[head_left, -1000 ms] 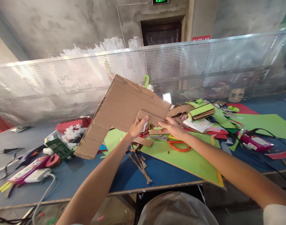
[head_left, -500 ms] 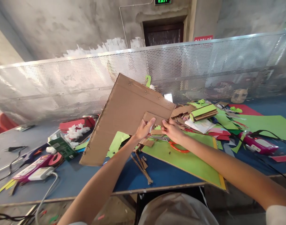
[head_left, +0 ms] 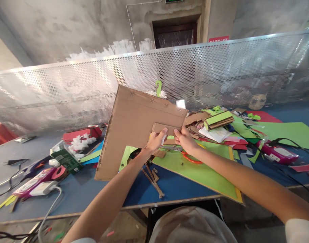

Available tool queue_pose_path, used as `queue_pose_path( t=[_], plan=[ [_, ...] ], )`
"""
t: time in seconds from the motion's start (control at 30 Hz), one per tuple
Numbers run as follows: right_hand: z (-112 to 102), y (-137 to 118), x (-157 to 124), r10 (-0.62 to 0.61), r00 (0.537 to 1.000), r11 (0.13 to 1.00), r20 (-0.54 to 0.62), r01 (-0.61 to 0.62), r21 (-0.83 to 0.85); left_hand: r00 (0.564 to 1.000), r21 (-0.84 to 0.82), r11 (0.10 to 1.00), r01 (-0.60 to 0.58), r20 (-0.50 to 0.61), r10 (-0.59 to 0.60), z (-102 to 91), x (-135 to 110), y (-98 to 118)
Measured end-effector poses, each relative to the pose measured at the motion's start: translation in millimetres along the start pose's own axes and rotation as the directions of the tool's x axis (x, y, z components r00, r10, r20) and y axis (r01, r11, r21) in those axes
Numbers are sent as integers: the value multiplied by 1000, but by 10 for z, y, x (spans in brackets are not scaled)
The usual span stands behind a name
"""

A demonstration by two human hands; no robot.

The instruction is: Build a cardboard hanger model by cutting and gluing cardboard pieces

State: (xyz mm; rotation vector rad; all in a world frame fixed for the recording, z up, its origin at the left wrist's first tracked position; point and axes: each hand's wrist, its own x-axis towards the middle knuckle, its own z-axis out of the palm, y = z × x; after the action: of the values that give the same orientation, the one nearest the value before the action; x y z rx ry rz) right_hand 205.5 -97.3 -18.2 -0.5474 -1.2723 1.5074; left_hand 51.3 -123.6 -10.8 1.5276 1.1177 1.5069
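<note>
A large brown cardboard sheet [head_left: 131,118] stands tilted above the table, with a smaller cardboard strip [head_left: 164,128] lying against its lower right edge. My left hand [head_left: 156,140] is closed on the strip and sheet, thumb on top. Close by on the right, my right hand [head_left: 184,139] pinches the strip's other end between thumb and fingers. Under my hands lie scissors with orange handles [head_left: 192,159], resting on a green board [head_left: 200,172] with a yellow edge. My fingertips behind the cardboard are hidden.
Cardboard and paper scraps [head_left: 217,119] are heaped at the right. A green box [head_left: 67,157], white paper flowers [head_left: 80,143] and a power strip [head_left: 44,188] lie at the left. A purple device [head_left: 278,152] sits at the far right. Behind runs a perforated metal screen [head_left: 93,91].
The large cardboard sheet has tilted, its top left corner dropping and shifting left while its lower edge swings right. Both hands keep their hold, nearly in place.
</note>
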Motion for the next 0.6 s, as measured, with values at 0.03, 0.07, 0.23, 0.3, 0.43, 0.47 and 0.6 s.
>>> queue_pose_path(
  t=[0.03,0.07,0.23,0.3,0.43,0.47,0.6],
  plan=[
    [8,-1,-4,-12,1000,1000,5,12,-8,1000,8,1000,15,20,-15,12,-7,-3],
    [16,-6,-8,-26,1000,1000,16,26,-12,999,18,1000,25,41,-26,16,-11,-7],
    [36,-91,-42,-62,987,998,150,57,38,998,-42,998,35,45,-34,-73,26,-35],
    [32,-126,-59,-33,976,999,215,25,42,997,-108,992,70,50,-65,-128,54,-48],
    [25,-122,-73,50,963,997,266,-31,-78,992,-176,979,106,90,-92,-184,86,-80],
    [27,-110,-71,66,960,993,272,-36,-115,990,-171,979,108,105,-91,-185,87,-88],
    [38,-87,-58,112,957,980,268,-63,-186,991,-93,990,109,88,-101,-163,75,-103]
  ],
)
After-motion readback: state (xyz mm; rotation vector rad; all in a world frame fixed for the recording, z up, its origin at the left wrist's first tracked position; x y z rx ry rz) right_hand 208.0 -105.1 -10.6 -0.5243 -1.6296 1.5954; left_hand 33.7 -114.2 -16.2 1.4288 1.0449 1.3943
